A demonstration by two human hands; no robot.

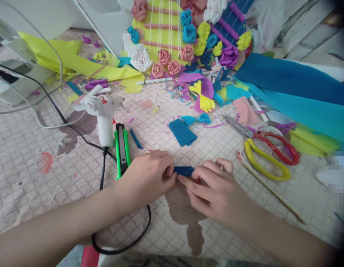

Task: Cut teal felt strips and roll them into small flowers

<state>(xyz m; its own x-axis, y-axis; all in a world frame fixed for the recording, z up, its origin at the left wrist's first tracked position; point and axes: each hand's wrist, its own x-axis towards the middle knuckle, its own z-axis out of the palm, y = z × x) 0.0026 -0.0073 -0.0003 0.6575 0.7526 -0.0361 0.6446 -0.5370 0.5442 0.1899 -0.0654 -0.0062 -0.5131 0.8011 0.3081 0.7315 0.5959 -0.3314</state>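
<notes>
Your left hand is curled tight, fingertips pinched on the left end of the blue paper strip. Your right hand is half-curled and has the right end caught between thumb and fingers, with the index finger stretched along the mat just under the strip.

Key geometry: the strip sits directly between your two hands, near the front edge of the mat and low against it. Its long axis runs left-right, roughly in line with your knuckles. Only the short middle section shows, since both ends are hidden by fingers. Neither hand is nearer than the other — each holds an end.

Around you:
- green box cutter just beside your left hand, on the far side, lying front to back
- glue gun behind it, its black cable looping under your left forearm
- folded blue paper and a small blue fan-cut piece just beyond the strip
- scissors with red and yellow handles to the right of your right hand, with a thin wooden stick near them
- board of paper flowers at the back, well apart from your hands

I can't tell whether the strip is folded or rolled — too little of it shows.
</notes>
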